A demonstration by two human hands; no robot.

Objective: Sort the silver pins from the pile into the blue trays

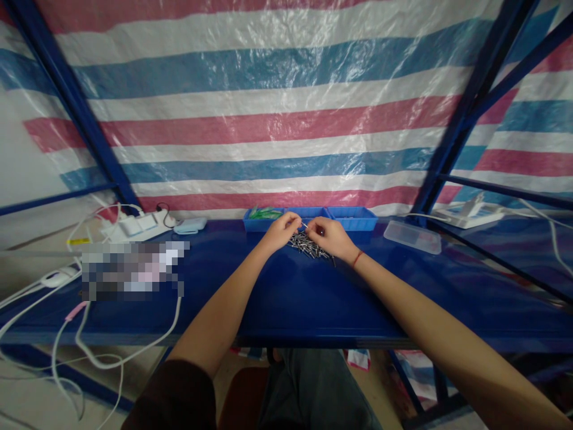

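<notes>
Over a heap of small dark metal pins [313, 249], my left hand [282, 231] and my right hand [333, 237] come close together, fingers pinched. Between the fingertips shows a small thin metal piece [305, 225], pale and shiny; both hands seem to grip it, one at each end. Its exact kind is too small to make out. Something dark and round shows within the right hand's curled fingers, and I cannot tell what it is. Just behind the hands stands a blue divided tray [364, 226], with green pieces [266, 212] in its left compartment.
A clear plastic lid or box [412, 236] lies to the right. Power strips [136, 226] [470, 214] with cables sit at both ends of the blue table [286, 310]. A light-blue case [190, 226] lies at the back left. Blue frame posts flank the striped sheet behind.
</notes>
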